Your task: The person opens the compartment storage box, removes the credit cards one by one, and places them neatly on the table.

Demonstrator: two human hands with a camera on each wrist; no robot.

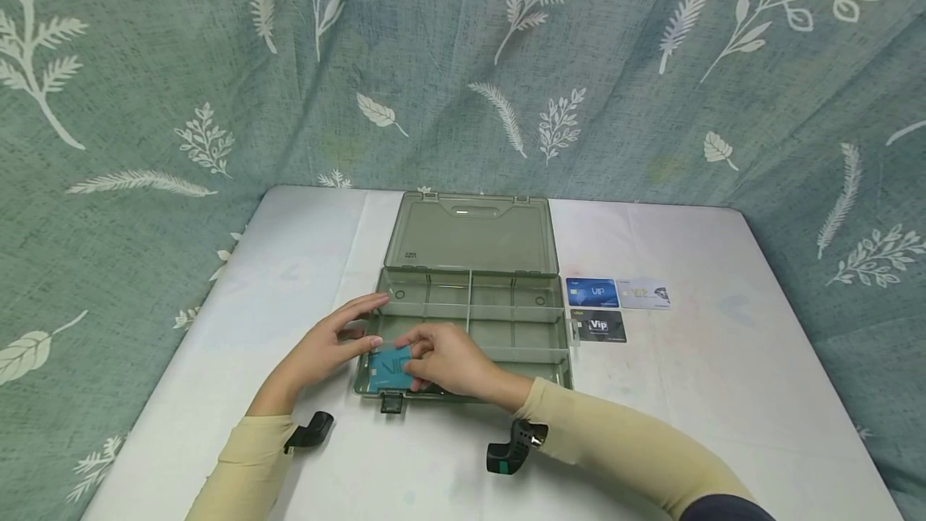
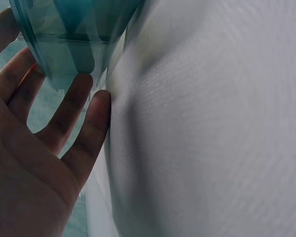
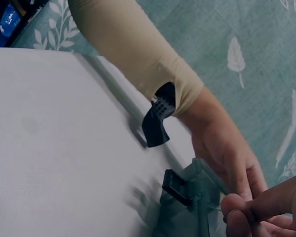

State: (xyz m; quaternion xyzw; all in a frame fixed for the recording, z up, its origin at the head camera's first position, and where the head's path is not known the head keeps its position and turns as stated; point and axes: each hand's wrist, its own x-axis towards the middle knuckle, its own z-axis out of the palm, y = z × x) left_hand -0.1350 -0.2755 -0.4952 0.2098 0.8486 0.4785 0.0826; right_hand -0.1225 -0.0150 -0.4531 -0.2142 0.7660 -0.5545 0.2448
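A teal VIP card lies tilted in the front left compartment of a smoky green plastic box. My right hand pinches its right edge between thumb and fingers. Along the box's left side, my left hand rests with fingers spread, its thumb tip beside the card's upper left corner. In the left wrist view, fingertips of that hand touch the box's outer wall. The right wrist view shows the right hand beyond the box's front latch; the card is hidden there.
The box's lid is flipped back on the table. Right of the box lie a blue VIP card, a silver VIP card and a black VIP card. A leaf-patterned green cloth hangs behind the white table.
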